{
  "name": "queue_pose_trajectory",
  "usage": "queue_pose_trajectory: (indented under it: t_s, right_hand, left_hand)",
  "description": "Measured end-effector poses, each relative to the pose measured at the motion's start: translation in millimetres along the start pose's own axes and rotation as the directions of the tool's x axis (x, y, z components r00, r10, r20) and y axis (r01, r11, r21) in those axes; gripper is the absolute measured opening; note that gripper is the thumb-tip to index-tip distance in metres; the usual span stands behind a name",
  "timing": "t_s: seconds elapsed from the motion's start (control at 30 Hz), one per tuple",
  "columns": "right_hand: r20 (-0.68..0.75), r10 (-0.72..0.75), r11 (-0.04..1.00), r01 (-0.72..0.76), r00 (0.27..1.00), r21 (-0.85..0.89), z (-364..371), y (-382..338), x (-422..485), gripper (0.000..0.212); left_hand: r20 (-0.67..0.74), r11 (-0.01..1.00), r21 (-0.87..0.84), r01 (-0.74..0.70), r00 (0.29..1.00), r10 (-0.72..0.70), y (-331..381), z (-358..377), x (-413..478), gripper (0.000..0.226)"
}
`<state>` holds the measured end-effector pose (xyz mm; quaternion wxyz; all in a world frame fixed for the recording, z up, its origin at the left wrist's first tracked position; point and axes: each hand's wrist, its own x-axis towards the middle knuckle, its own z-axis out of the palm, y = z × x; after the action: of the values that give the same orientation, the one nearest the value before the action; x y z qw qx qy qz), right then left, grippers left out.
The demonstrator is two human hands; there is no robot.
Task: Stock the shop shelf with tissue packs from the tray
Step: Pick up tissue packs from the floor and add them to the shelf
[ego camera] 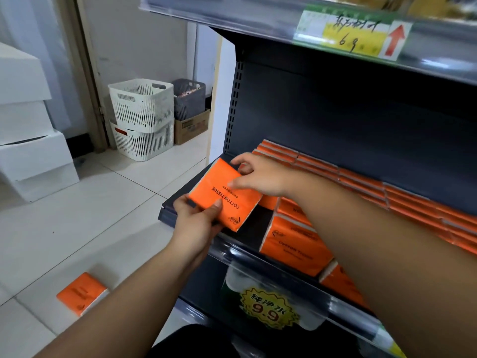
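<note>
A: What are the hands doing in the head view?

B: The left hand (198, 215) is gripping the near corner of an orange pack (227, 200), with the thumb lying on the top face and the fingers curling underneath. The right hand (258, 177) is pinching the far end, thumb pressing the face, fingers hooking over the edge.

A: Where is the pack sitting?

B: It is hanging tilted over the left end of the dark metal shelf (169, 211). I cannot tell whether its far edge is touching the deck. It is a flat, soft-looking rectangle in glossy film, with black "COTTON TISSUE" lettering running along it.

A: Is anything else lying about?

B: Flat orange stacks (361, 182) are lining the back of the shelf. Front packs (294, 244) are standing nearer the lip, and the right arm is covering part of them. A yellow star tag (268, 306) reading 9.9 is hanging below. A stray (81, 293) is lying on the glossy tiled floor (103, 215). Two slotted white baskets (142, 107) are sitting stacked by the wall. A grey basket (189, 98) is resting on a carton (191, 127) beside them, and its contents are too blurred to read.
</note>
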<state>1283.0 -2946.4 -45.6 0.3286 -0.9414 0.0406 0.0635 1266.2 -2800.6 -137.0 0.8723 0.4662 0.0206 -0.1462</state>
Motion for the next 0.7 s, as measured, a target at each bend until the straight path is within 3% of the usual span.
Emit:
queue_pose_trajectory:
  t_s: [0.17,0.27,0.37,0.53,0.7]
  right_hand:
    - [-0.061,-0.068,0.982,0.056,0.996,-0.183,-0.2,-7.8,-4.2,0.061]
    - [-0.155,-0.030,0.929,-0.029,0.988,-0.369,-3.1,1.4,-3.0,0.055]
    - [-0.241,-0.001,0.844,-0.129,0.970,-0.520,-5.5,11.4,-7.0,0.043]
    - [-0.377,0.011,0.812,-0.228,0.926,-0.537,5.2,20.7,-2.3,0.040]
    - [-0.439,0.067,0.704,-0.354,0.896,-0.615,19.7,28.5,6.9,0.059]
  left_hand:
    - [-0.015,0.993,0.107,-0.043,0.999,0.045,2.0,1.2,5.3,0.054]
    - [-0.010,0.985,0.171,-0.029,0.999,0.032,7.5,-2.6,7.2,0.069]
    - [0.007,0.982,0.187,-0.023,1.000,0.022,11.2,-6.6,8.0,0.069]
    - [0.025,0.966,0.259,-0.011,1.000,0.005,5.3,-11.3,10.0,0.069]
    - [0.058,0.948,0.316,-0.020,0.998,0.001,-5.3,-10.5,7.4,0.068]
